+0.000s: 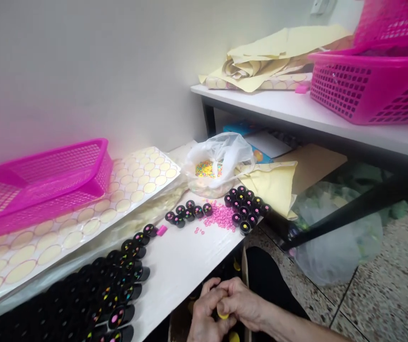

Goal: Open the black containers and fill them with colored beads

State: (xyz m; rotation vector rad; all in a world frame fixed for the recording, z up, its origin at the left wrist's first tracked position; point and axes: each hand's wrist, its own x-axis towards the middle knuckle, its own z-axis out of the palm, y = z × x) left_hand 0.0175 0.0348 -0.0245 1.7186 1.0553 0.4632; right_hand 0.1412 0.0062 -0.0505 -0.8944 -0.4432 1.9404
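Both my hands are low at the bottom centre, below the front edge of the white table [179, 266]. My left hand [207, 313] and my right hand [245, 304] are closed together, pinching a small yellow piece [222, 315] between their fingers. Another yellow piece [234, 336] lies just under them. To the left, rows of black cylindrical caps [118, 289] with coloured beads in them lie on the table.
A pile of pink beads [221, 216] lies between two groups of black caps [247, 206]. A plastic bag of mixed coloured beads [213, 168] sits behind. Pink baskets [40, 185] rest on round sticker sheets [136, 180]; another basket [371, 85] and yellow paper [278, 52] occupy the higher table.
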